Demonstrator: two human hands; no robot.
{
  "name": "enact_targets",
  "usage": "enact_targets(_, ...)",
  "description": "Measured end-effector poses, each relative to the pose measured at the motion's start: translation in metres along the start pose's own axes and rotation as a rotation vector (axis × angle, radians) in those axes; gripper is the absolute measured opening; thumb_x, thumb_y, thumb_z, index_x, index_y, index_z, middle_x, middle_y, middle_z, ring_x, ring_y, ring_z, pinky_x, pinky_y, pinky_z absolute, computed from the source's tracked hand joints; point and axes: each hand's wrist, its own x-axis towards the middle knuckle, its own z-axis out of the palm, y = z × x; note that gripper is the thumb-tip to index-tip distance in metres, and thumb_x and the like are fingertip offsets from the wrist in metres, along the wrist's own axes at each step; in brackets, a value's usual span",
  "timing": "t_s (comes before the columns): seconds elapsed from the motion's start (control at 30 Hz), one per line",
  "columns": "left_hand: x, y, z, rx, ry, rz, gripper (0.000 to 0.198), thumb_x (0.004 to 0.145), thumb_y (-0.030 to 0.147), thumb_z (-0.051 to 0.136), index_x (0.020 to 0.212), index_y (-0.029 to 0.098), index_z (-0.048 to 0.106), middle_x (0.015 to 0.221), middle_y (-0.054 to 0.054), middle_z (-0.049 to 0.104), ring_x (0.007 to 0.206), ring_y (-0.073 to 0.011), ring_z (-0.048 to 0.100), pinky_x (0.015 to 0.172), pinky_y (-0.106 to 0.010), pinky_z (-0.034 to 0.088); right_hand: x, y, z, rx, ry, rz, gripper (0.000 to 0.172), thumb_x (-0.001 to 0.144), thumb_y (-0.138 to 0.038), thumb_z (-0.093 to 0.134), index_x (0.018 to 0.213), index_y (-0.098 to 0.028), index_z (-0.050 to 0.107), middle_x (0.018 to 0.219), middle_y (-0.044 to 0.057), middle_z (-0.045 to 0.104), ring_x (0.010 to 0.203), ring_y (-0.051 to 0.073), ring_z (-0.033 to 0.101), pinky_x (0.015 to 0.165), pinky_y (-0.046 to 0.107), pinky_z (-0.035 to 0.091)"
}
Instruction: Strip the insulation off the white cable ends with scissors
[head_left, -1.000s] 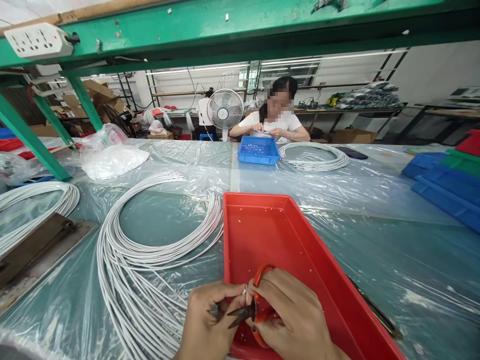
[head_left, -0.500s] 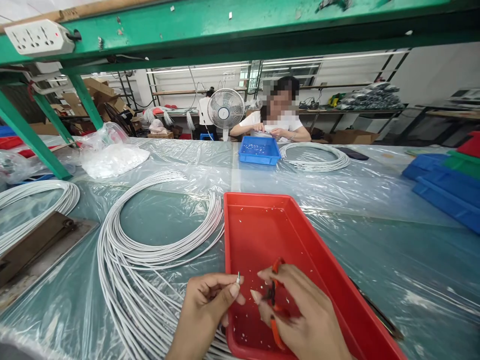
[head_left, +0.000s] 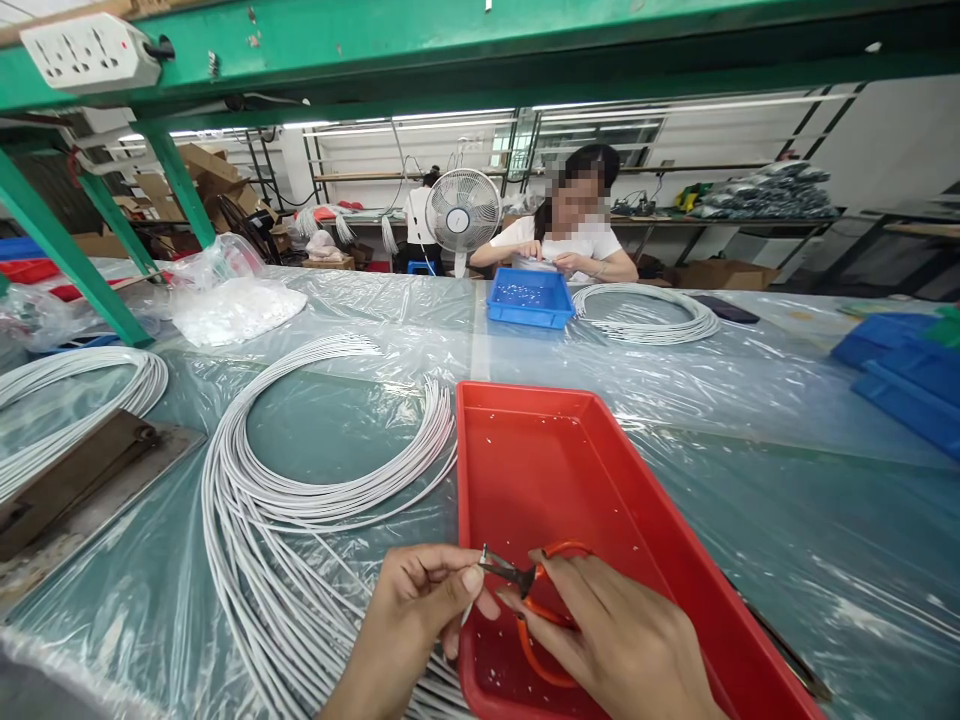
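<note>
Between thumb and fingers, my left hand (head_left: 420, 610) pinches the end of a white cable (head_left: 466, 612) over the near left edge of the red tray (head_left: 463, 500). My right hand (head_left: 619, 630) grips orange-handled cutting pliers (head_left: 525, 580). Their dark jaws point left and reach the short wire tip that sticks up from my left fingertips. Whether the jaws are closed on the wire is too small to tell. Small white scraps lie on the tray's floor. Left of the tray, a large coil of white cables (head_left: 247, 480) spreads toward my left forearm.
Across the table, a person in white works behind a blue tray (head_left: 529, 300) and another cable coil (head_left: 660, 325). A brown metal block (head_left: 75, 480) lies at left, blue bins (head_left: 907, 390) at right. A green beam (head_left: 525, 60) runs overhead; a dark thin tool (head_left: 787, 650) lies beside the red tray.
My right hand has turned the pliers so their jaws point left and brought them to the wire tip. My left hand keeps its pinch. The whole view has shifted slightly.
</note>
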Motion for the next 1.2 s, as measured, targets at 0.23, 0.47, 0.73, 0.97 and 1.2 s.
enact_targets(0.23, 0.0003, 0.0011, -0.0006, -0.002, -0.028, 0.002, 0.021, 0.077, 0.027, 0.063, 0.067, 0.01, 0.072, 0.055, -0.003, 0.064, 0.037, -0.0021, 0.035, 0.037, -0.014, 0.029, -0.0007, -0.0017, 0.0024, -0.021, -0.008, -0.016, 0.04, 0.092, -0.033, 0.037, 0.071, -0.009, 0.062, 0.051, 0.004, 0.059, 0.043, 0.014, 0.056, 0.045, 0.026, 0.033)
enact_targets(0.47, -0.0026, 0.0014, -0.0015, 0.06, -0.027, 0.005, 0.025, 0.077, 0.031, 0.062, 0.066, 0.01, 0.07, 0.057, -0.004, 0.065, 0.038, -0.0037, 0.04, 0.037, -0.015, 0.031, 0.001, -0.0014, -0.0003, -0.097, 0.015, -0.079, 0.042, 0.093, -0.03, 0.033, 0.073, -0.008, 0.063, 0.051, 0.004, 0.06, 0.043, 0.014, 0.056, 0.047, 0.025, 0.033)
enact_targets(0.73, -0.0036, 0.0026, -0.0009, 0.095, -0.018, 0.03, 0.023, 0.076, 0.031, 0.063, 0.067, 0.011, 0.071, 0.056, -0.004, 0.065, 0.04, -0.0045, 0.041, 0.038, -0.015, 0.033, 0.0038, -0.0008, -0.0016, -0.059, -0.015, -0.071, 0.041, 0.094, -0.031, 0.033, 0.074, -0.008, 0.062, 0.051, 0.003, 0.058, 0.042, 0.013, 0.054, 0.046, 0.025, 0.033)
enact_targets(0.97, -0.0051, 0.0044, -0.002, 0.152, -0.006, 0.032, 0.026, 0.076, 0.032, 0.062, 0.064, 0.01, 0.07, 0.055, -0.004, 0.062, 0.04, -0.0047, 0.038, 0.039, -0.016, 0.031, 0.007, -0.0004, -0.0028, -0.05, -0.022, -0.081, 0.043, 0.094, -0.032, 0.032, 0.073, -0.009, 0.061, 0.049, 0.002, 0.057, 0.04, 0.013, 0.054, 0.046, 0.025, 0.033)
enact_targets(1.2, -0.0058, 0.0071, -0.0011, 0.186, 0.003, 0.042, 0.027, 0.076, 0.033, 0.062, 0.064, 0.011, 0.071, 0.054, -0.004, 0.062, 0.04, -0.0051, 0.037, 0.039, -0.017, 0.029, 0.0066, 0.0002, -0.0022, -0.043, -0.023, -0.073, 0.041, 0.093, -0.034, 0.034, 0.071, -0.01, 0.06, 0.049, 0.002, 0.057, 0.04, 0.013, 0.052, 0.045, 0.025, 0.03)
